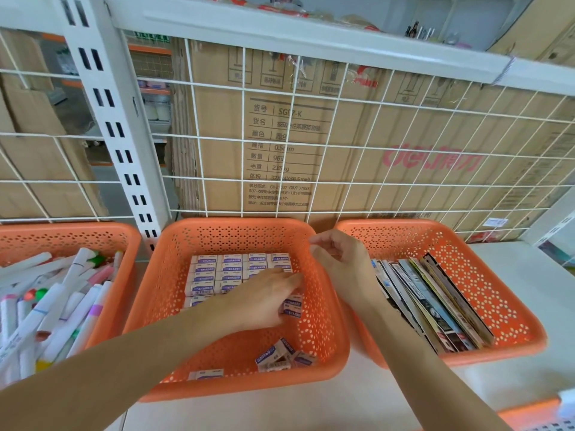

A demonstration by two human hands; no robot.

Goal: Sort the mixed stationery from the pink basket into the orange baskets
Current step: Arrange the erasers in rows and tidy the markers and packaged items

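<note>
Three orange baskets stand in a row on the white shelf. The middle basket [199,241] holds several white eraser boxes [214,272] in neat rows, plus a few loose ones [277,356] near its front. My left hand [264,300] reaches into this basket, fingers stretched over an eraser box [293,305] by the right wall. My right hand [339,262] hovers over that basket's right rim with fingers curled; whether it holds anything is hidden. The left basket [102,234] holds markers [56,300]. The right basket [485,275] holds flat card packs [429,300].
A white wire grid [311,150] backs the shelf, with cardboard cartons behind it. A white slotted upright [115,126] stands at the left. Another orange basket's rim [535,413] shows at the bottom right corner. White shelf surface [529,275] lies right of the baskets.
</note>
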